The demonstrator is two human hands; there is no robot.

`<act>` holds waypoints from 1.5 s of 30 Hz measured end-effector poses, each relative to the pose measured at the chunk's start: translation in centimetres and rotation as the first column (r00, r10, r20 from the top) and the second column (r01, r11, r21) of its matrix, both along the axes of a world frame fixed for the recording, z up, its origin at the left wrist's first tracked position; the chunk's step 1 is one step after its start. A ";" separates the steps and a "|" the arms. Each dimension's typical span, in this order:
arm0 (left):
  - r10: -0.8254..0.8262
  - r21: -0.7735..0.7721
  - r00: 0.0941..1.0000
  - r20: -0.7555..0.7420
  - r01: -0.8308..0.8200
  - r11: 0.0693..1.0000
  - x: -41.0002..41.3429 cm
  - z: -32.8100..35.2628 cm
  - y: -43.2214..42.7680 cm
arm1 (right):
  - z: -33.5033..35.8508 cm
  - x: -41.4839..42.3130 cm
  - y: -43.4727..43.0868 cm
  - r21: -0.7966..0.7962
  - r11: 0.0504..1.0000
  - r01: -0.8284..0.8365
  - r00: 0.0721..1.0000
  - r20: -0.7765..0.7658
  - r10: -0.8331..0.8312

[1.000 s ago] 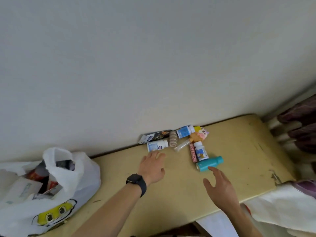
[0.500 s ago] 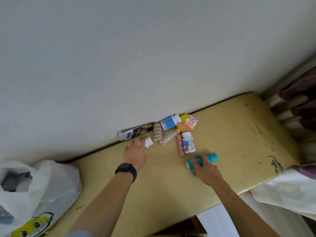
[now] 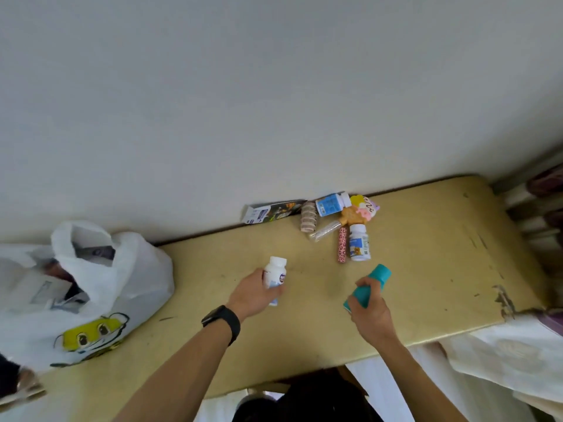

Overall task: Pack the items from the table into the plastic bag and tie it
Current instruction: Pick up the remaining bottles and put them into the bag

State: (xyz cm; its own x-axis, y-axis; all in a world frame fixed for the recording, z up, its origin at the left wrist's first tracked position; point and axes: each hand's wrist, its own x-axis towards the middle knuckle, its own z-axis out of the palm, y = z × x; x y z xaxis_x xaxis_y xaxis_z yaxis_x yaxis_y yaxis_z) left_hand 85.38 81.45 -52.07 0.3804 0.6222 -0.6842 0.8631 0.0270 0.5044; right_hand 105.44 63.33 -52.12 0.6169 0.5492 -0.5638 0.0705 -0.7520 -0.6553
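Observation:
My left hand (image 3: 253,295) grips a small white bottle (image 3: 275,273) above the middle of the yellow table (image 3: 426,284). My right hand (image 3: 370,312) holds a teal bottle (image 3: 370,286) to the right of it. A white plastic bag (image 3: 100,287) with a yellow cartoon face lies open at the left, with several items inside. By the wall lie a flat printed box (image 3: 271,212), a beige ribbed roll (image 3: 308,220), a blue-labelled bottle (image 3: 330,204), a clear tube (image 3: 324,232), a pink spotted tube (image 3: 342,248), a white bottle (image 3: 359,246) and a colourful toy (image 3: 361,211).
A white wall (image 3: 274,102) runs along the table's back edge. White cloth (image 3: 502,360) hangs off the chipped right front corner. Dark fabric (image 3: 545,190) shows at the far right. A dark shape (image 3: 304,397) sits below the front edge.
My left hand has picked the small white bottle up from beside the flat box and drawn it toward me. My right hand has lifted the teal bottle off the table.

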 end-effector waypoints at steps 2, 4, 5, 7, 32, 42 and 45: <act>0.067 0.022 0.993 0.098 -0.070 0.997 -1.8 2.7 -0.4 | 2.1 -1.7 0.7 0.073 0.997 -0.039 0.999 0.030 0.037; 0.138 0.045 0.973 0.184 -0.149 0.988 -4.2 5.7 -0.7 | 4.1 -3.8 1.9 0.126 0.988 -0.087 0.995 0.068 0.079; 0.184 0.056 0.958 0.220 -0.201 0.978 -5.6 7.2 -0.8 | 5.2 -5.1 2.7 0.154 0.982 -0.113 0.991 0.088 0.100; 0.284 0.092 0.909 0.305 -0.325 0.941 -8.7 10.6 -1.2 | 7.5 -8.1 4.7 0.234 0.956 -0.177 0.983 0.099 0.157; -0.080 0.432 0.801 -0.593 0.400 0.808 -40.9 14.2 14.1 | 14.5 -41.5 28.7 -0.241 0.415 -0.877 0.320 0.351 0.880; -0.114 0.586 0.868 -0.483 0.417 0.695 -36.3 18.4 12.6 | 17.4 -38.3 23.2 0.038 0.555 -0.831 0.529 0.363 0.767; -0.169 0.731 0.949 -0.268 0.314 0.606 -31.7 20.5 10.7 | 18.4 -36.0 18.8 0.268 0.726 -0.634 0.771 0.291 0.566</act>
